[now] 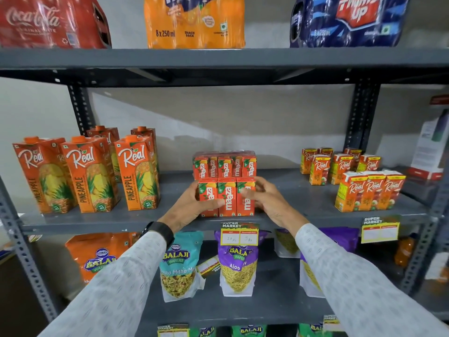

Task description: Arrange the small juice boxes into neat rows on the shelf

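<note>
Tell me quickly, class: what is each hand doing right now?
Left hand: closed around the left end of the front row of Maaza boxes.
Right hand: pressed against the row's right end, gripping it.

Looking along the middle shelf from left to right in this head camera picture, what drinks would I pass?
Tall Real pineapple cartons → small Maaza juice boxes, the front three held between the left hand and right hand → small Real juice boxes, with a front row of three at far right.

A shop: grey metal shelf (97, 222) stocked with goods, supermarket price tag (239, 233)
</note>
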`<action>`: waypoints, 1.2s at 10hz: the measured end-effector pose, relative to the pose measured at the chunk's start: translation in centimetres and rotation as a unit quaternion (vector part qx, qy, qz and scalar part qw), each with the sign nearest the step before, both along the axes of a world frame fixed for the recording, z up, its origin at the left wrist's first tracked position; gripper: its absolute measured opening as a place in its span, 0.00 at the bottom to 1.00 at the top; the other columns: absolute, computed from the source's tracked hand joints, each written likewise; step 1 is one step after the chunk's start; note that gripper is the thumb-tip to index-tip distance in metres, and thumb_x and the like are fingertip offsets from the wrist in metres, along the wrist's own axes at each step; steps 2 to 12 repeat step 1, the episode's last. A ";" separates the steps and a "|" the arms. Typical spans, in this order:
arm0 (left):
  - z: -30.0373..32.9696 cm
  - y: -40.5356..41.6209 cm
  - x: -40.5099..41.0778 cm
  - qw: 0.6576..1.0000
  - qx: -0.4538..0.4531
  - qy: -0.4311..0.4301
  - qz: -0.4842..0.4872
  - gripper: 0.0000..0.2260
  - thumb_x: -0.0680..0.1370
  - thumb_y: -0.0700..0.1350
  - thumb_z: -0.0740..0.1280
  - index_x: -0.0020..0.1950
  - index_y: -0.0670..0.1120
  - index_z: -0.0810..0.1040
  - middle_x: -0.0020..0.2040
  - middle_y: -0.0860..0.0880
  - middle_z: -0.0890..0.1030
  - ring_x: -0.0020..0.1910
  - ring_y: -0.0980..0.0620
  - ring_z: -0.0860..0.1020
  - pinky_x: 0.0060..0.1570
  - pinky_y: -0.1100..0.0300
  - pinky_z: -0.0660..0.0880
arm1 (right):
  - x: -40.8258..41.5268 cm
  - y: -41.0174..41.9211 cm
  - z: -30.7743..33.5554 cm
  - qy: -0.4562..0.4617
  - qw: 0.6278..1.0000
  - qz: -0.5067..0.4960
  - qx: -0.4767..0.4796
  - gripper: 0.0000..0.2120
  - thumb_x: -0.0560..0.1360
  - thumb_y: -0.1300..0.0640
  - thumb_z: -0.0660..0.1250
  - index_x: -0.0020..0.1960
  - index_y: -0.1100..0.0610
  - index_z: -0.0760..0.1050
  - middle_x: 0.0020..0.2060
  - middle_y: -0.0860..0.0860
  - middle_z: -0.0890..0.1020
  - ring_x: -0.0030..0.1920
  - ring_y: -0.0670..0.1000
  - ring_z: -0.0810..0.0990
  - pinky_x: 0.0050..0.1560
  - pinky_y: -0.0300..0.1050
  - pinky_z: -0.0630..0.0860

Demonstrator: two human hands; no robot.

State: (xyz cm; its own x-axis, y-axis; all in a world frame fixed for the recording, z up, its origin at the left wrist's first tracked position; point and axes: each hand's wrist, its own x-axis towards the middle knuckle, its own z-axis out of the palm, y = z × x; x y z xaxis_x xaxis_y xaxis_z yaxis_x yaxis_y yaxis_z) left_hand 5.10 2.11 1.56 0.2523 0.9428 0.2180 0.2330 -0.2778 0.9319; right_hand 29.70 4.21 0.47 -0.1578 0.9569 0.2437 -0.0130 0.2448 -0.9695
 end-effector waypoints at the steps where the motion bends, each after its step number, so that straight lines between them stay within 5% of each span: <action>1: 0.6 -2.1 -0.7 0.993 0.075 0.007 0.091 0.31 0.71 0.65 0.73 0.70 0.59 0.68 0.65 0.58 0.79 0.62 0.57 0.79 0.69 0.45 0.73 | 0.6 -1.8 0.8 -0.002 0.997 -0.076 0.030 0.30 0.69 0.33 0.72 0.64 0.50 0.77 0.57 0.50 0.86 0.58 0.50 0.86 0.59 0.49 0.82; 12: 0.6 -2.1 -0.7 0.993 0.075 0.007 0.091 0.31 0.71 0.65 0.73 0.70 0.59 0.68 0.65 0.58 0.79 0.62 0.57 0.79 0.69 0.45 0.73 | 0.6 -1.8 0.8 -0.002 0.997 -0.076 0.030 0.30 0.69 0.33 0.72 0.64 0.50 0.77 0.57 0.50 0.86 0.58 0.50 0.86 0.59 0.49 0.82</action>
